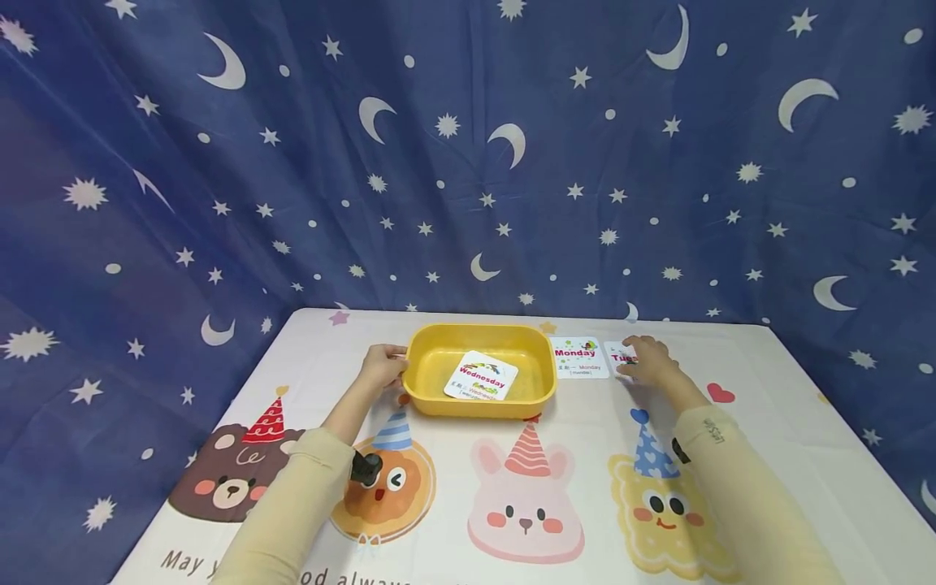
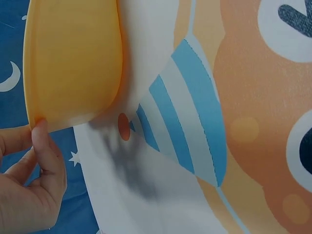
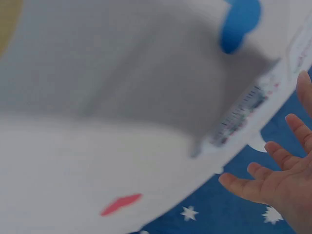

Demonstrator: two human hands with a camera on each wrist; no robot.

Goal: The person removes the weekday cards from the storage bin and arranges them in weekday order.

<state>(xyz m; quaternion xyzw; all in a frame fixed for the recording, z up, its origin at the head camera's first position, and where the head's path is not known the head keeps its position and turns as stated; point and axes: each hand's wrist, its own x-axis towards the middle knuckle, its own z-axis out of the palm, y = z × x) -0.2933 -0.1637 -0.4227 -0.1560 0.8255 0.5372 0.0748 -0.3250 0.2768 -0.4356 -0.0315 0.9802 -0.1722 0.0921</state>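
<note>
My left hand (image 1: pixel 382 367) pinches the left rim of a yellow plastic basin (image 1: pixel 478 409); in the left wrist view, thumb and fingertips meet on the basin's (image 2: pixel 73 58) edge. Inside the basin lies a white card printed "Wednesday" (image 1: pixel 481 377), slightly tilted. A "Monday" card (image 1: pixel 580 358) lies flat on the table, just right of the basin. Beside it is another card (image 1: pixel 617 354) reading "Tues", its right part hidden by my right hand (image 1: pixel 649 362). The right wrist view shows this hand (image 3: pixel 287 180) with fingers spread and nothing held, above the blurred card (image 3: pixel 241 114).
The white tablecloth (image 1: pixel 439 487) is printed with cartoon animals and party hats. Behind the table's far edge hangs a dark blue curtain (image 1: pixel 453 187) with moons and stars. Small dark devices are strapped at both wrists.
</note>
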